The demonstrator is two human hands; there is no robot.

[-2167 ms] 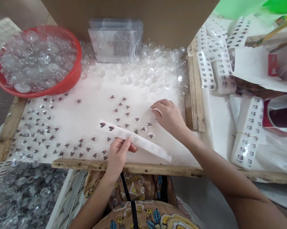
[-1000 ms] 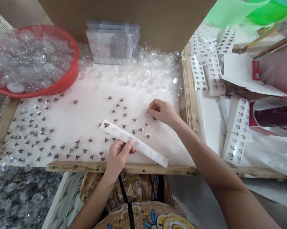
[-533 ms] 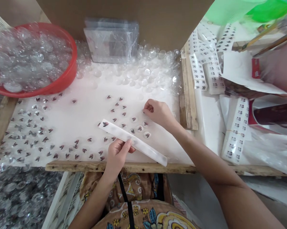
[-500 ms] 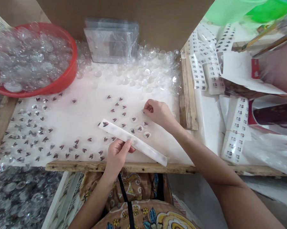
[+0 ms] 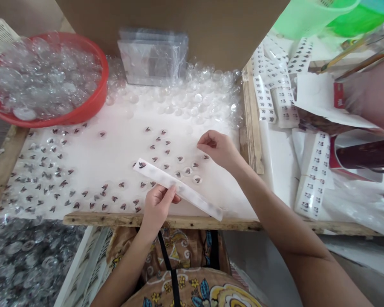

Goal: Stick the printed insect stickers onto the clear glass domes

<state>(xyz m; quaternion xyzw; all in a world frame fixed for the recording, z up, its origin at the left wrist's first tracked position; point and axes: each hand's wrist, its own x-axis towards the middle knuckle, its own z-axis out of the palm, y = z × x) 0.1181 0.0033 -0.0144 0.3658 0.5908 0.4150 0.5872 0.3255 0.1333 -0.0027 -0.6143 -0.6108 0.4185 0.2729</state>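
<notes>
My left hand (image 5: pixel 160 202) is closed on a narrow white sticker strip (image 5: pixel 188 194), gripping it between thumb and fingers. One small dark-and-pink printed sticker shows at the strip's far left end. Above the white tabletop, my right hand (image 5: pixel 219 149) has its thumb and forefinger drawn together; whatever they may hold is too small to make out. Just below its thumb lies a clear disc bearing a sticker (image 5: pixel 206 157). Several more stickered discs (image 5: pixel 187 171) are scattered between the hands, and others (image 5: pixel 51 187) cover the left side. Plain clear discs (image 5: pixel 194 100) spread across the back.
A red basin (image 5: pixel 104 91) heaped with clear discs stands at the back left. Behind the discs, a plastic-wrapped stack (image 5: pixel 153 59) leans on a cardboard box (image 5: pixel 211 34). Sticker sheets (image 5: pixel 313 179) lie beyond the wooden rail (image 5: pixel 252 123) at right. Wooden edging (image 5: pixel 211 223) borders the front.
My right hand has shifted slightly right, uncovering a stickered disc beside its thumb. The dark speck at its fingertips no longer shows. My left hand still holds the strip in nearly the same spot.
</notes>
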